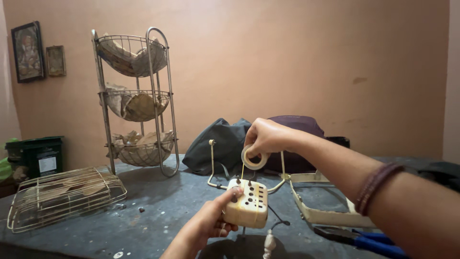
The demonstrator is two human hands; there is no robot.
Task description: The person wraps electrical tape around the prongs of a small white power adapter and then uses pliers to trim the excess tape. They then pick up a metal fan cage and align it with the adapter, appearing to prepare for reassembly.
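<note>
Left hand closed around cream perforated block, steadying it above the table's near edge — right hand pinches tape roll just above, strip drawn taut between them.

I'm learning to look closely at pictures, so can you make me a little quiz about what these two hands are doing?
1. True or false: the left hand holds the cream block with dark holes.
2. What does the right hand hold? A) a roll of tape B) a spoon C) a cup
3. What colour are the handles of the pliers lying on the table?

Key: 1 true. 2 A. 3 blue.
</note>
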